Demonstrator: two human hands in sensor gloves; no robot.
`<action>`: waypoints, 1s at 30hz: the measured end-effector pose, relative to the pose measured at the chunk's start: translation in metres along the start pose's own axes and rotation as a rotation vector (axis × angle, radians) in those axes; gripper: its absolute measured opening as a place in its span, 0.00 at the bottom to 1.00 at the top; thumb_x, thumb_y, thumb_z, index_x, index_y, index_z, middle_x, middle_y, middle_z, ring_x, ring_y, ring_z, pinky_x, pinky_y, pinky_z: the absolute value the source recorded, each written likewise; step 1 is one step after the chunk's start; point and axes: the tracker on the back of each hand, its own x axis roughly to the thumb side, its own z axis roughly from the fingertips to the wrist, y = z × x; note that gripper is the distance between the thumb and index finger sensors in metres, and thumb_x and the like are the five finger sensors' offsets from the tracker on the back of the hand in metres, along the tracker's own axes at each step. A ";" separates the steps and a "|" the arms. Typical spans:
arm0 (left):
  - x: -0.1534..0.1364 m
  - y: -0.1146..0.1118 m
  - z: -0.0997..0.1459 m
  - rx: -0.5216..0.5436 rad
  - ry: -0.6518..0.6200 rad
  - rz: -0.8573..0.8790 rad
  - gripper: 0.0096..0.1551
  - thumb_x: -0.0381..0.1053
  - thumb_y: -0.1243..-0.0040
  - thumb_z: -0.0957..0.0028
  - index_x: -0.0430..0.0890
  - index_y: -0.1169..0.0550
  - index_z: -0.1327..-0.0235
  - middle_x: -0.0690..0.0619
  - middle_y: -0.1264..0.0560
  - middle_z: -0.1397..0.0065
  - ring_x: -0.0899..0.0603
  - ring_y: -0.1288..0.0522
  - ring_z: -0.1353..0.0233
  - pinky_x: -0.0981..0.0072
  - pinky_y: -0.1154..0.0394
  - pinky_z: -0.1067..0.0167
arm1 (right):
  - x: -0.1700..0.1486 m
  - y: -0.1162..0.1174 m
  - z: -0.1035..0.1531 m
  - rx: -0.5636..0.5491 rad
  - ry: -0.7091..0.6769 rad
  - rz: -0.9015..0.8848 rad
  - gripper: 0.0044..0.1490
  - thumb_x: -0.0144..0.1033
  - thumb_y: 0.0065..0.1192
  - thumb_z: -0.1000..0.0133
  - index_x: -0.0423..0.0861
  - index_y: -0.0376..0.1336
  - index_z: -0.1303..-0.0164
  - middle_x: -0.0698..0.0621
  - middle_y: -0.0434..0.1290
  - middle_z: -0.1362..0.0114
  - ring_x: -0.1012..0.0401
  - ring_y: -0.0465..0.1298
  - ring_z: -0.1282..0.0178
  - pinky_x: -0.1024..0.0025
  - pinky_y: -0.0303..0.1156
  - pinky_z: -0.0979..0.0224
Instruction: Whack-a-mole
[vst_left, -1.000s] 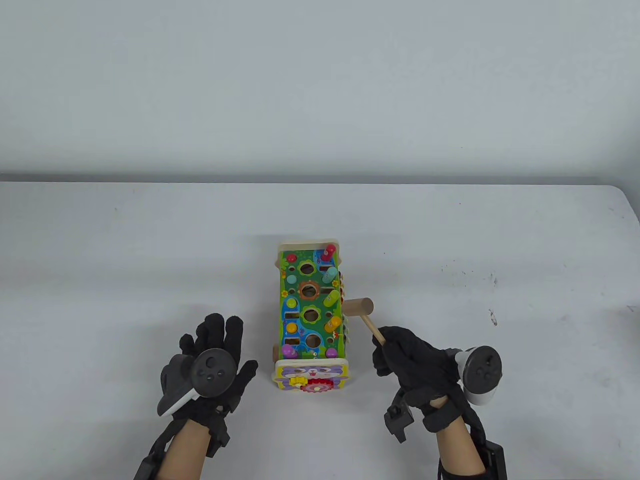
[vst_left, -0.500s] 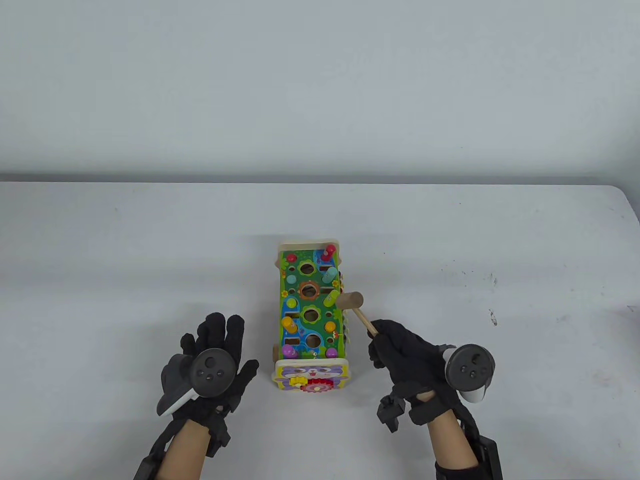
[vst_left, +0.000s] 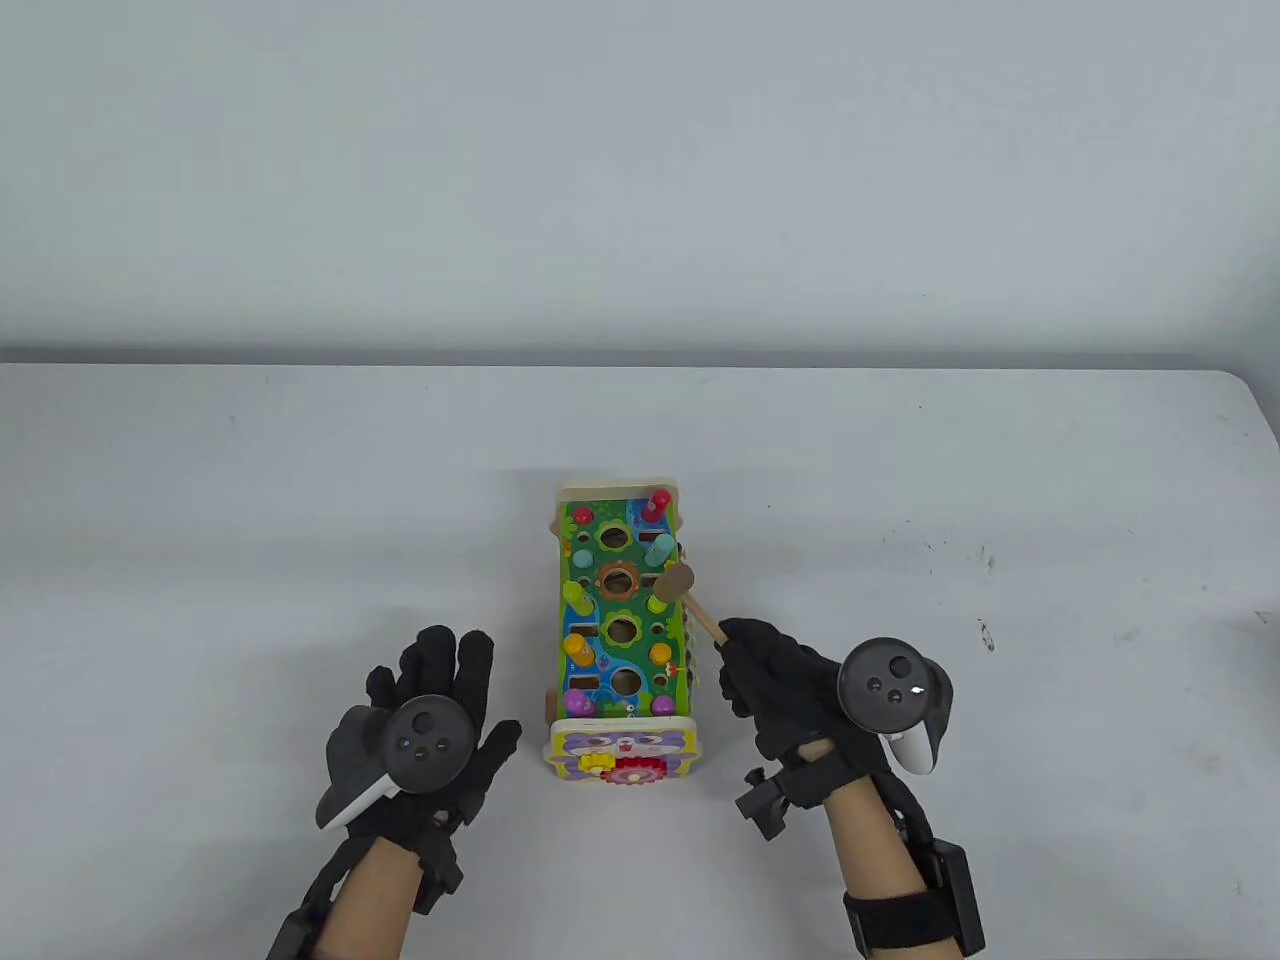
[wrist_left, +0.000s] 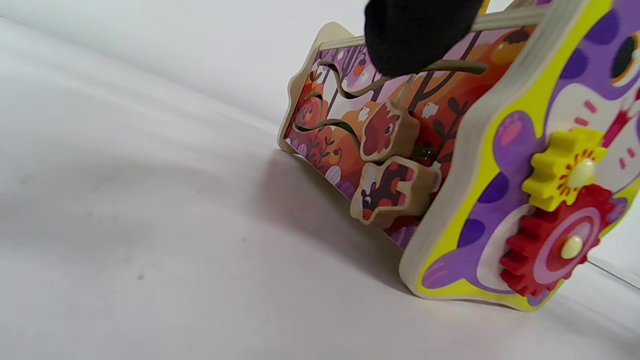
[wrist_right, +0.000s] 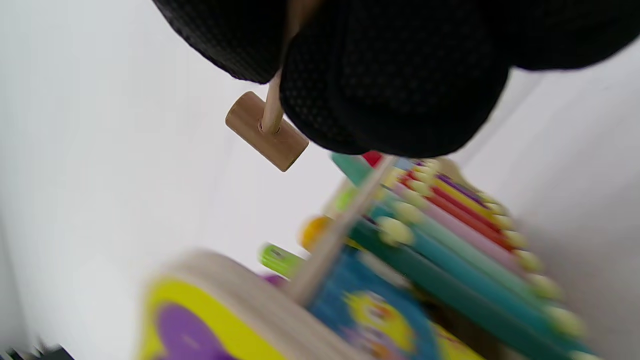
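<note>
The left hand (vst_left: 425, 735), in a black sensor glove, is lying flat on the white tabletop (vst_left: 250, 520) with its fingers spread and gripping nothing, just left of the toy; in the left wrist view one gloved fingertip (wrist_left: 417, 35) is hanging in front of the toy's side panel. The colourful wooden whack-a-mole toy box (vst_left: 620, 630) is standing at the middle of the tabletop, its green top showing round holes and coloured pegs, its near end panel carrying a yellow gear (wrist_left: 565, 167) meshing with a red gear (wrist_left: 555, 247); the small wooden hammer (vst_left: 690, 598) is reaching over the toy's right edge, its head sitting just by the green peg (vst_left: 662, 600), though contact is unclear. The right hand (vst_left: 800, 700) is gripping the hammer's thin handle, fingers curled tight around it, just right of the toy.
</note>
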 end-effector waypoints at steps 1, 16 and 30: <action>0.000 0.000 0.000 0.001 0.000 0.001 0.52 0.56 0.50 0.39 0.40 0.65 0.21 0.25 0.68 0.21 0.15 0.61 0.20 0.14 0.66 0.36 | 0.005 -0.003 -0.001 -0.050 -0.027 -0.053 0.29 0.34 0.52 0.38 0.27 0.67 0.39 0.42 0.78 0.55 0.52 0.80 0.66 0.50 0.73 0.57; 0.000 0.000 0.000 -0.004 -0.010 0.025 0.52 0.56 0.50 0.39 0.40 0.65 0.20 0.25 0.67 0.21 0.14 0.61 0.20 0.14 0.66 0.36 | -0.008 0.017 -0.039 0.053 0.193 0.274 0.28 0.34 0.52 0.38 0.28 0.67 0.38 0.41 0.78 0.55 0.51 0.80 0.66 0.49 0.72 0.57; 0.001 0.000 0.000 0.000 -0.020 0.043 0.52 0.56 0.50 0.39 0.40 0.64 0.20 0.25 0.67 0.21 0.14 0.60 0.20 0.14 0.66 0.37 | 0.006 0.002 -0.051 -0.173 0.184 -0.010 0.28 0.38 0.48 0.36 0.33 0.64 0.34 0.46 0.76 0.50 0.54 0.79 0.61 0.52 0.72 0.51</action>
